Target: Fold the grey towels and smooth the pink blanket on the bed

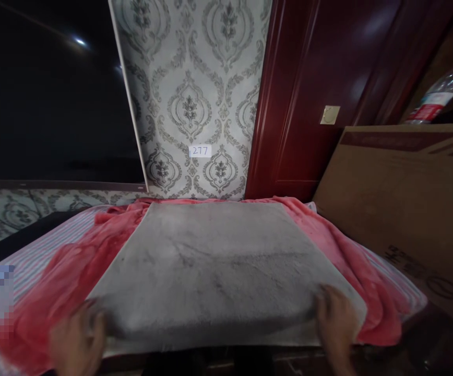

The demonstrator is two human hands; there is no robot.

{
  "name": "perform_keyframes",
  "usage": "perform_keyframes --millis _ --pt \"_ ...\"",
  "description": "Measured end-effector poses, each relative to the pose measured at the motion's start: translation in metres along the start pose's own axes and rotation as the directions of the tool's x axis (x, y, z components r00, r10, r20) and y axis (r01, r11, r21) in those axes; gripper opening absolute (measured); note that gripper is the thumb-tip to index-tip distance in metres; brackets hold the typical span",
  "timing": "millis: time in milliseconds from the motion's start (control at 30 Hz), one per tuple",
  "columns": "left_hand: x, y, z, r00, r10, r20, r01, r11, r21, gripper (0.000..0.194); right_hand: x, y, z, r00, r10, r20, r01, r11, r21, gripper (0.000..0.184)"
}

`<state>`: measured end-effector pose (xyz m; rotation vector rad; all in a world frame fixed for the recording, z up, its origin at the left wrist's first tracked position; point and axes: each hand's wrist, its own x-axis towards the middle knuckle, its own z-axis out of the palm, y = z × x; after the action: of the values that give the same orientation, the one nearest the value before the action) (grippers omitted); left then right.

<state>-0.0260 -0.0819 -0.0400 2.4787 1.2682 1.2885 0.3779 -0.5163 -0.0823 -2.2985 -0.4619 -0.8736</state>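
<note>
Patterned wallpaper behind — gray cloth (218,250) spread over red cloth (112,235), its near edge pinched at both corners by left hand (78,334) and right hand (335,321).

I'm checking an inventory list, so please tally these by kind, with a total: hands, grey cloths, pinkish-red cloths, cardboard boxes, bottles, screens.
Hands: 2 (left hand, right hand)
Grey cloth: 1
Pinkish-red cloth: 1, showing on both sides of the grey one
Cardboard box: 1
Bottle: 1
Screen: 1
Total: 7
</note>
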Motion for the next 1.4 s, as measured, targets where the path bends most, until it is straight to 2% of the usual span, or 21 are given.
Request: perform_keyframes --millis 33,67,100,167,200,233,267,300,367,433,500,600,667,767,867,933,1000,1200,1300,1367,1400 --pt "0.000 0.027 0.009 0.990 0.141 -0.005 -0.141 0.990 -0.029 0.053 -0.007 -0.032 0.010 0.994 -0.106 0.021 0.104 0.992 0.070 0.052" --pt "-0.001 0.055 0.020 0.956 0.290 0.048 -0.287 0.955 -0.071 0.053 -0.016 -0.063 0.020 0.978 -0.200 0.064 0.191 0.974 0.124 0.048" --pt "-0.003 0.082 0.031 0.890 0.436 0.134 -0.420 0.898 -0.129 0.054 -0.024 -0.093 0.029 0.949 -0.292 0.117 0.272 0.949 0.161 0.044" --pt "-0.010 0.128 0.053 0.682 0.647 0.340 -0.603 0.761 -0.240 0.066 -0.040 -0.143 0.042 0.855 -0.448 0.262 0.405 0.892 0.203 0.043" --pt "-0.013 0.144 0.062 0.586 0.691 0.424 -0.644 0.714 -0.274 0.075 -0.046 -0.161 0.046 0.794 -0.510 0.331 0.456 0.860 0.230 0.045" --pt "-0.017 0.155 0.070 0.528 0.700 0.481 -0.660 0.695 -0.286 0.083 -0.051 -0.173 0.048 0.740 -0.545 0.394 0.487 0.838 0.246 0.048" --pt "-0.020 0.162 0.076 0.496 0.695 0.521 -0.669 0.688 -0.281 0.088 -0.054 -0.181 0.048 0.697 -0.564 0.443 0.505 0.824 0.255 0.051" --pt "-0.023 0.166 0.082 0.490 0.681 0.545 -0.671 0.693 -0.262 0.090 -0.055 -0.184 0.048 0.667 -0.570 0.479 0.514 0.818 0.257 0.053" --pt "-0.026 0.164 0.089 0.512 0.657 0.554 -0.674 0.707 -0.215 0.088 -0.055 -0.180 0.048 0.642 -0.564 0.520 0.521 0.818 0.243 0.057" --pt "-0.026 0.156 0.092 0.528 0.657 0.538 -0.687 0.703 -0.185 0.085 -0.050 -0.164 0.047 0.642 -0.550 0.534 0.525 0.823 0.216 0.057" --pt "-0.024 0.145 0.091 0.538 0.672 0.509 -0.704 0.690 -0.167 0.089 -0.041 -0.136 0.046 0.675 -0.515 0.528 0.518 0.841 0.159 0.055" --pt "-0.015 0.116 0.080 0.577 0.678 0.455 -0.719 0.686 -0.109 0.094 -0.022 -0.072 0.041 0.764 -0.423 0.487 0.471 0.882 0.028 0.050" --pt "-0.005 0.085 0.068 0.609 0.661 0.437 -0.719 0.693 -0.047 0.093 -0.007 -0.019 0.033 0.831 -0.343 0.438 0.410 0.909 -0.066 0.051" --pt "0.013 0.024 0.049 0.660 0.585 0.471 -0.688 0.723 0.067 0.088 0.012 0.057 0.015 0.927 -0.187 0.325 0.255 0.950 -0.181 0.060" --pt "0.030 -0.035 0.035 0.728 0.479 0.490 -0.619 0.766 0.171 0.083 0.021 0.100 -0.001 0.970 -0.052 0.236 0.106 0.968 -0.226 0.068" --pt "0.038 -0.060 0.028 0.763 0.429 0.484 -0.575 0.792 0.206 0.083 0.022 0.107 -0.006 0.976 -0.007 0.219 0.055 0.976 -0.211 0.070" --pt "0.042 -0.072 0.023 0.785 0.401 0.473 -0.542 0.814 0.209 0.083 0.022 0.102 -0.007 0.975 0.030 0.218 0.012 0.982 -0.187 0.071" --pt "0.044 -0.066 0.014 0.810 0.310 0.497 -0.426 0.894 0.136 0.081 0.027 0.090 -0.010 0.957 0.119 0.265 -0.069 0.979 -0.191 0.066" --pt "0.047 -0.043 0.012 0.845 0.222 0.486 -0.322 0.937 0.132 0.071 0.037 0.060 -0.008 0.945 0.185 0.270 -0.092 0.941 -0.324 0.061" --pt "0.050 -0.008 0.017 0.848 0.188 0.495 -0.284 0.950 0.127 0.063 0.043 0.015 -0.002 0.938 0.137 0.318 -0.011 0.930 -0.368 0.058" --pt "0.052 0.016 0.022 0.821 0.217 0.527 -0.309 0.947 0.092 0.061 0.045 -0.015 0.003 0.924 0.071 0.375 0.068 0.937 -0.343 0.057"
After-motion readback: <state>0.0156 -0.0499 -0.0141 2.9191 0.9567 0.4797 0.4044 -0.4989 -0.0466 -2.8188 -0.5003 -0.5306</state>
